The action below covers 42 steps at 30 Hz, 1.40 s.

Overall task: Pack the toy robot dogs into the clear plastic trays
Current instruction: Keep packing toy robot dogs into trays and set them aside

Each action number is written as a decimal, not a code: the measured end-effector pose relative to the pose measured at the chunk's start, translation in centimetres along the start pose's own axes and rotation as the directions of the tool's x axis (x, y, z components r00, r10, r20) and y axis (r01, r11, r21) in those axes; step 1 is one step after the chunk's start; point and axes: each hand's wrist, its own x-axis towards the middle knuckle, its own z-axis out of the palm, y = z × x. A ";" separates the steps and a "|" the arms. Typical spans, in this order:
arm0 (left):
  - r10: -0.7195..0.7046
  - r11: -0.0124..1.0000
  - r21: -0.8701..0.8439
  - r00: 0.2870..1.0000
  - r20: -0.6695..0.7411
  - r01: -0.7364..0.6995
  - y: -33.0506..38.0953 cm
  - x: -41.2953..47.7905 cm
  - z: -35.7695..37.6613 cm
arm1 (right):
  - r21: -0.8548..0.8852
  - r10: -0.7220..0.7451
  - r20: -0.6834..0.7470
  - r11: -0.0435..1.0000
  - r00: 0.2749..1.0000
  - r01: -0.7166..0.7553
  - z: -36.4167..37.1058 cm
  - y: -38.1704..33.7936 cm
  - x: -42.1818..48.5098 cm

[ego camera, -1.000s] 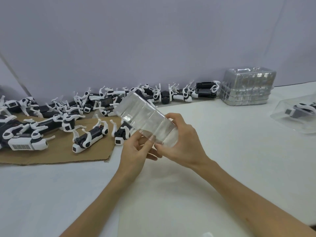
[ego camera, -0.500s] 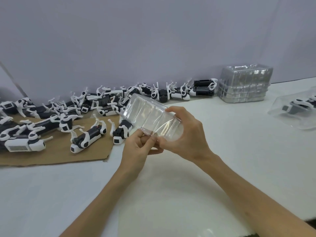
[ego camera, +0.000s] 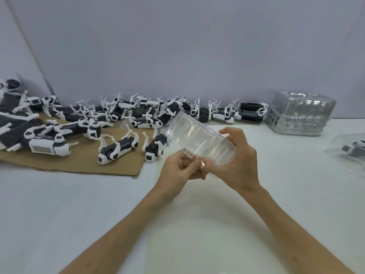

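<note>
Holding a clear tray (ego camera: 199, 141) up off the table (ego camera: 98, 204), I am gripping it with both hands close together at its near end. My left hand (ego camera: 177, 171) is pinching the thin lip at the near-left corner, and my right hand (ego camera: 239, 165) is curling round the near-right end. The tray is slanting away from me toward the far left, its far end hanging just over the nearest dog (ego camera: 156, 149). I cannot tell whether it is one tray or two nested together. The pinch at the lip looks to me like an effort to peel or open something there.

The other dogs (ego camera: 116, 151) are lying loose on the cardboard (ego camera: 79, 163) at the left and along the far wall, none of them in my hands. The stack (ego camera: 300, 113) of spare trays is sitting far right, and a packed tray (ego camera: 349, 153) is lying at the right edge.

What is worrying me is that the plastic is thin and slick. The lip may slide out of my pinch, and the tray could drop onto the dogs below and snag on their upturned legs. Squeezing harder with my right hand may buckle the walls and spoil the fit. If two trays are going unnoticed as one, a dog may seat badly.
</note>
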 end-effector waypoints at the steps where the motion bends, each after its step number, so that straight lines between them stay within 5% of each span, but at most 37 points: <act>1: -0.011 1.000 -0.002 1.000 0.009 0.011 -0.1 0.0 -0.1 | -0.001 0.003 0.001 1.000 1.000 -0.003 -0.1 0.0 0.0; 7: -0.086 0.994 -0.060 0.996 0.032 0.088 -0.8 0.2 -0.8 | -0.047 -0.001 0.032 0.999 0.999 0.002 -0.1 0.0 0.1; 12: -0.115 0.993 -0.029 0.993 0.025 0.116 -0.9 0.0 -1.9 | 0.031 0.045 -0.214 0.999 0.976 -0.039 -2.8 1.8 2.1; 15: -0.171 0.971 -0.162 0.984 0.052 0.178 -0.6 0.2 -2.3 | -0.046 0.122 -0.258 0.989 0.958 -0.138 -4.7 4.0 3.0; 20: -0.326 0.832 -0.433 0.937 0.122 0.346 -0.4 0.7 -2.6 | -0.468 0.309 0.007 0.841 0.951 -0.270 -5.8 7.8 2.9; 24: -0.386 0.703 -0.614 0.918 0.096 0.360 -0.1 0.9 -2.6 | -0.708 0.509 0.209 0.668 0.835 -0.230 -5.6 8.9 2.0; 26: -0.390 0.684 -0.633 0.915 0.104 0.363 -0.1 1.0 -2.7 | -0.620 0.430 0.096 0.731 0.898 -0.284 -5.0 8.0 2.2; 29: -0.382 0.689 -0.626 0.917 0.113 0.364 -0.1 0.9 -2.5 | -0.223 0.207 -0.085 0.949 0.975 -0.221 -4.5 5.3 2.6; 32: -0.367 0.753 -0.568 0.928 0.054 0.331 -0.6 0.8 -2.2 | 0.024 0.114 0.118 0.993 0.986 -0.118 -3.1 2.0 2.0; 35: -0.325 0.836 -0.466 0.946 0.006 0.290 -0.9 0.7 -1.8 | -0.035 0.070 0.384 0.997 0.921 -0.061 -1.0 0.5 0.3; 42: -0.332 0.792 -0.501 0.935 0.127 0.349 -0.9 0.2 -1.3 | -0.046 0.061 0.438 0.998 0.897 -0.045 -0.5 1.3 -0.5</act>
